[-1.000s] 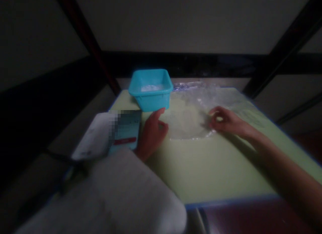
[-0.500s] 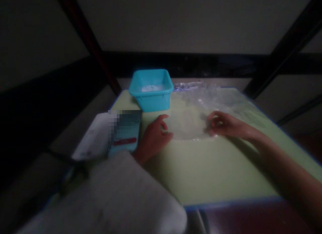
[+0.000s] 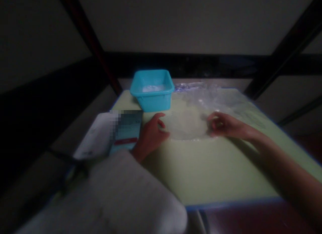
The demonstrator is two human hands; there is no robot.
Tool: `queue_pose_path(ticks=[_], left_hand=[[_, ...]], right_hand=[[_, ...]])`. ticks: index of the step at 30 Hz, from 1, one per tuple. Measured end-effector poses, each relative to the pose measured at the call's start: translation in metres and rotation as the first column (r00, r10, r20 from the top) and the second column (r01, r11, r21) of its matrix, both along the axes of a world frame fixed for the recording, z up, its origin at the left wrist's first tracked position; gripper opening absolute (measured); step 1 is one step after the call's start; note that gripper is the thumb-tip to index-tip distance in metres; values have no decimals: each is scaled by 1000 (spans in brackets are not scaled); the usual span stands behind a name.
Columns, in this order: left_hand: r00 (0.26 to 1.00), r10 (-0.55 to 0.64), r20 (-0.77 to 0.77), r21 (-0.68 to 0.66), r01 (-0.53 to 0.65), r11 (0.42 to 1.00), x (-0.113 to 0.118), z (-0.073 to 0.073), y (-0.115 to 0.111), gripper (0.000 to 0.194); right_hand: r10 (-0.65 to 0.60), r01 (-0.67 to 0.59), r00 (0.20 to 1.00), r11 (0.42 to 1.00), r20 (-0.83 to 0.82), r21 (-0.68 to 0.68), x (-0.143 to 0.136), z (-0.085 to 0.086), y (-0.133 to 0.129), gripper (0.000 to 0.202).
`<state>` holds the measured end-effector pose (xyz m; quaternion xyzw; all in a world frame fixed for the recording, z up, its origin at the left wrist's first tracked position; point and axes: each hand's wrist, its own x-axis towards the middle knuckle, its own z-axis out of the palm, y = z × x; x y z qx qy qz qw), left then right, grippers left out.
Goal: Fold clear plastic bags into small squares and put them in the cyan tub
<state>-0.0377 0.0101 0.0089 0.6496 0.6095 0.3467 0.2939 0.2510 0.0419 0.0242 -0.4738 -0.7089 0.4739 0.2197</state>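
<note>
A thin clear plastic bag (image 3: 188,125) lies flat on the pale yellow-green table between my two hands. At its left edge is my left hand (image 3: 153,133), thumb and fingers curved apart with a gap between them. My right hand (image 3: 223,125) rests by the bag's right edge, its fingers bent and the thumb a little apart from them. Nothing shows clearly in either hand, and the picture is dim and blurred. Whether the fingertips touch the bag is hard to see.
Behind my left hand stands a turquoise plastic basket (image 3: 154,101) with something whitish inside. More clear plastic (image 3: 216,96) is spread at the back right. Left of my hand lie a teal box-like item (image 3: 128,130) with a red strip and a white sheet (image 3: 94,135).
My left hand has shifted slightly left, away from the plastic bag's middle. The right hand stays nearly where it was, and the view moves only slightly.
</note>
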Motion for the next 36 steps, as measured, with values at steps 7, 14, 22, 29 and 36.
queue_pose_path(ticks=[7,14,22,29,36], left_hand=[[1000,13,-23,-17,-13,1000,2,-4,2,59],[998,-27,56,-18,28,999,4,-10,1,68],[992,-74,102,21,72,997,6,-10,-2,68],[991,-127,51,-2,128,992,7,-3,-7,65],[969,-163,-188,-12,164,986,8,1,-11,53]], right_hand=[[-10,10,1000,1000,-8,22,0,-4,1,48],[0,0,1000,1000,-4,11,1,-2,1,49],[-14,12,999,997,28,71,3,-7,3,43],[-29,21,997,992,66,125,2,-10,1,40],[-39,-19,974,967,222,253,14,-10,6,41]])
